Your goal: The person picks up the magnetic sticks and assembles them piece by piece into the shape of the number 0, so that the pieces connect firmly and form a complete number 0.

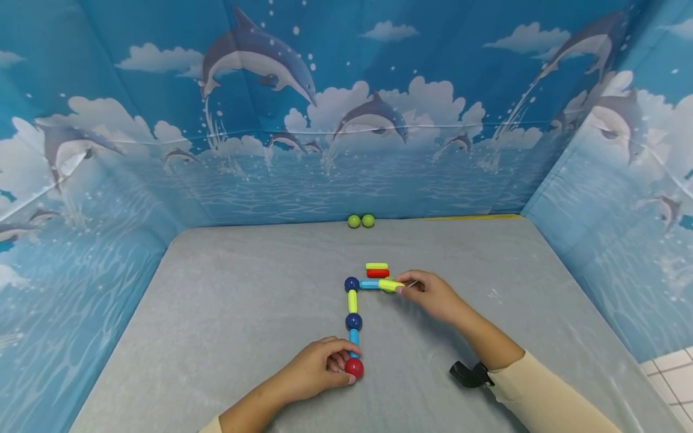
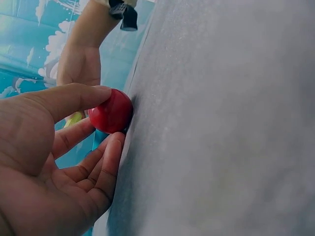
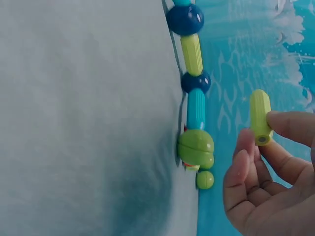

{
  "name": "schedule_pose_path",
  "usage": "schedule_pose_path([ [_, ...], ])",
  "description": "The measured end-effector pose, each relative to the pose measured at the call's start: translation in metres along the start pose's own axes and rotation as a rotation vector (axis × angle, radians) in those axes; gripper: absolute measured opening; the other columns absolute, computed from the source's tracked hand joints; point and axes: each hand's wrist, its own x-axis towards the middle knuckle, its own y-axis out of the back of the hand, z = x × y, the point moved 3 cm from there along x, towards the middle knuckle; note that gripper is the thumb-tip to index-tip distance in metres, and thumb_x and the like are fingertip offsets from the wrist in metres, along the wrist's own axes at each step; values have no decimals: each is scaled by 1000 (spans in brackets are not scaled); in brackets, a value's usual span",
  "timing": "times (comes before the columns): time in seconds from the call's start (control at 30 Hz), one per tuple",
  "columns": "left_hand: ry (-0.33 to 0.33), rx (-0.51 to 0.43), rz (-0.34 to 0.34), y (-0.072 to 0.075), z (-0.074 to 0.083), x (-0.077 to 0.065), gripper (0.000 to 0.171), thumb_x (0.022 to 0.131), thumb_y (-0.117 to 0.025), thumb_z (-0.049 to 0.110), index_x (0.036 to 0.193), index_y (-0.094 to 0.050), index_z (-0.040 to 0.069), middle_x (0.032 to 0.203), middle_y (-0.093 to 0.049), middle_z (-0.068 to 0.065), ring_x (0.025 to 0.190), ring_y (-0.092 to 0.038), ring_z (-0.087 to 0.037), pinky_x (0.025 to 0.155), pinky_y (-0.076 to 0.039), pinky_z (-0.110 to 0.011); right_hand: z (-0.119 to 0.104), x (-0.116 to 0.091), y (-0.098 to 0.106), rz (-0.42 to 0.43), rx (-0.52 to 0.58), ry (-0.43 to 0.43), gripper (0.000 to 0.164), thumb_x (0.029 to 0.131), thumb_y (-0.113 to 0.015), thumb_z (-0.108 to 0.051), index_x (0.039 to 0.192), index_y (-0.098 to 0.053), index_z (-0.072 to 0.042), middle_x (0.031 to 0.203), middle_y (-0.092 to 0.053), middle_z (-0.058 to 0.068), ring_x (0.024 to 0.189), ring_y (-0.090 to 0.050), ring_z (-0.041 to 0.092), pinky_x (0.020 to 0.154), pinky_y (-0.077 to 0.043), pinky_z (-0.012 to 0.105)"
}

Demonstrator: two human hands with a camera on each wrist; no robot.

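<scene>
My left hand (image 1: 314, 368) holds a glossy red ball (image 1: 354, 368) between thumb and fingers at the near end of a chain of magnetic sticks and balls. From it run a light blue stick, a dark blue ball (image 1: 354, 322), a yellow-green stick (image 1: 353, 302) and another dark blue ball (image 1: 352, 284). There the chain turns right, along a second light blue stick (image 1: 370, 284) to a green ball (image 3: 195, 146). Between thumb and fingers, my right hand (image 1: 433, 294) pinches a loose yellow-green stick (image 3: 260, 117), raised above the table and overlapping the green ball in the head view.
Just behind the chain's right arm lie a red stick (image 1: 378, 273) and a yellow-green stick (image 1: 376, 266), side by side. Two green balls (image 1: 361, 221) sit at the far edge of the grey-covered table (image 1: 243, 288). Dolphin-printed curtains (image 1: 271, 180) enclose the back and sides.
</scene>
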Motion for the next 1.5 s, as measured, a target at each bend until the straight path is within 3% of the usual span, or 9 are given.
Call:
schedule_pose_path([
  [0.37,-8,-7,-3,0,2,-2,37,86,-81,20,121,-69,23,100,-61,6,88,-60,-5,78,-54,-16,-2,-31,-29,-137,-53,39,18,97,-66,-22,112,-70,-12,93,-66,2,78,-57,16,64,-49,26],
  [0.77,-31,7,0,-1,-2,-5,37,85,-80,19,120,-68,25,98,-61,6,86,-60,-4,77,-54,-17,-4,-49,-60,-282,-22,41,15,96,-69,-25,105,-71,-13,89,-67,0,77,-58,12,64,-47,24],
  [1.13,-40,-5,3,-1,0,-7,37,86,-80,18,120,-68,23,98,-61,5,86,-60,-5,77,-54,-17,-7,-63,-77,-321,-22,53,10,93,-71,-22,99,-72,-15,85,-65,-3,73,-56,8,63,-47,22],
  [1.5,-30,-29,0,-1,3,-11,36,86,-80,18,120,-69,22,99,-61,3,87,-59,-6,77,-53,-16,-9,-72,-78,-348,1,26,11,94,-71,-24,100,-72,-15,82,-64,-3,70,-55,7,61,-46,22],
])
